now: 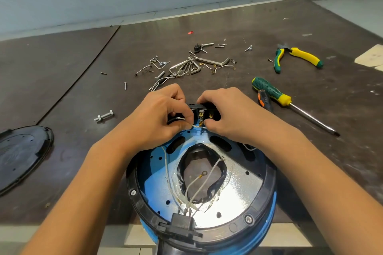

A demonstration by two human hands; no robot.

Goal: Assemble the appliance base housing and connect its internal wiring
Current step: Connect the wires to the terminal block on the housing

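The blue appliance base housing (157, 174) with a black rim lies upside down at the table's near edge, its silvery plate and white wires (199, 182) exposed. At its far side sits a black switch block (204, 113) with brass terminals. My left hand (157, 114) pinches a white wire with a brass connector against those terminals. My right hand (226, 114) curls over the switch block and holds it from the right. A loose ring terminal (204, 173) lies in the centre opening.
A black bottom cover (20, 155) lies at the left. Beyond the hands are scattered screws, hex keys (186, 66) and wire bits. Pliers (296, 56), a green-yellow screwdriver (275, 94) and an orange-black one (264, 102) lie right. A bolt (103, 116) lies left.
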